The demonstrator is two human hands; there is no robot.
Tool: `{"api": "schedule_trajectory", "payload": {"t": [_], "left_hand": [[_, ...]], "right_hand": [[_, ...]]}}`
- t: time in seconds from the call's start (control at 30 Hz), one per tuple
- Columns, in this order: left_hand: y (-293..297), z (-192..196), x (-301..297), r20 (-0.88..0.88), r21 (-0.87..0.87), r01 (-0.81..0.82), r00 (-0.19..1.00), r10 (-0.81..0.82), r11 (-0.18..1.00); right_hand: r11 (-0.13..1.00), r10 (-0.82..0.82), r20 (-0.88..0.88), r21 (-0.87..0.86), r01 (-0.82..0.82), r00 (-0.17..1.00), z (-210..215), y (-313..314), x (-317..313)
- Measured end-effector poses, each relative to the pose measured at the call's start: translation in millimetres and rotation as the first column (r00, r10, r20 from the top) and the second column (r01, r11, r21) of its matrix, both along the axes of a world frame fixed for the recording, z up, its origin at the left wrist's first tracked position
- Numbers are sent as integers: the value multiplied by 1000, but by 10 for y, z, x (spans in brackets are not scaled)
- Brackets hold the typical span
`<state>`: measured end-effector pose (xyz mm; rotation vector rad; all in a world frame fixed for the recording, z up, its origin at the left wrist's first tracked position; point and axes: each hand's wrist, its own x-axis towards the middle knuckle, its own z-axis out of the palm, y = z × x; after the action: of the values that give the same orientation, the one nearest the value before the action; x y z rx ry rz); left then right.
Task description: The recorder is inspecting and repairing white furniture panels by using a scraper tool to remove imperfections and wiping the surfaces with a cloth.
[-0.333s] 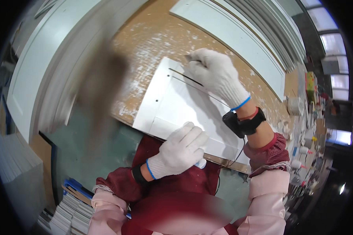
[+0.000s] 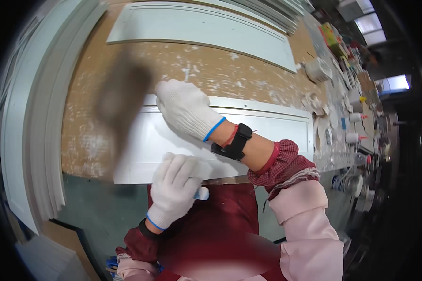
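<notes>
Knit-gloved hands: right [image 2: 185,108] flat on smooth white panel [image 2: 267,136]; left [image 2: 176,187] gripping small white-blue tool [image 2: 201,193].

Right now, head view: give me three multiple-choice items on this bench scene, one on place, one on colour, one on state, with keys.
1. Where does the right hand rest?
A. on the upper left corner of the white panel
B. on the stack of boards by the floor
C. on the bottles at the right

2. What colour are the cuff edges of the white knit gloves?
A. red
B. blue
C. green

3. How does the left hand stand?
A. flat and spread, holding nothing
B. off the bench, hanging down
C. curled at the panel's near edge, with a small white and blue thing showing under it

Key: 1 A, the glove lies on the panel's upper left corner; 2 B, a blue rim shows at both wrists; 3 C, the fingers are bent over the near edge and the small thing pokes out beside them.
</notes>
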<state>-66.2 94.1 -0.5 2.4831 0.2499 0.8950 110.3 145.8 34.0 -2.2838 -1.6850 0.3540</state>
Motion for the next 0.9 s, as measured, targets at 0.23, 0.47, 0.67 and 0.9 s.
{"api": "schedule_trajectory", "payload": {"t": [0.23,0.47,0.67,0.9], "left_hand": [[-5,27,-28,-43,50,6,999,-4,999],[-42,5,-73,-120,70,-2,993,11,998],[-69,23,-56,-142,82,3,990,8,997],[76,53,-292,-234,130,-51,969,81,990]], "right_hand": [[952,-306,107,7,307,946,-2,-1181,909],[777,-587,321,-33,628,743,81,-2081,1669],[789,-581,316,-8,614,750,32,-2270,1934],[959,-284,73,-2,285,956,21,-1519,1112]]}}
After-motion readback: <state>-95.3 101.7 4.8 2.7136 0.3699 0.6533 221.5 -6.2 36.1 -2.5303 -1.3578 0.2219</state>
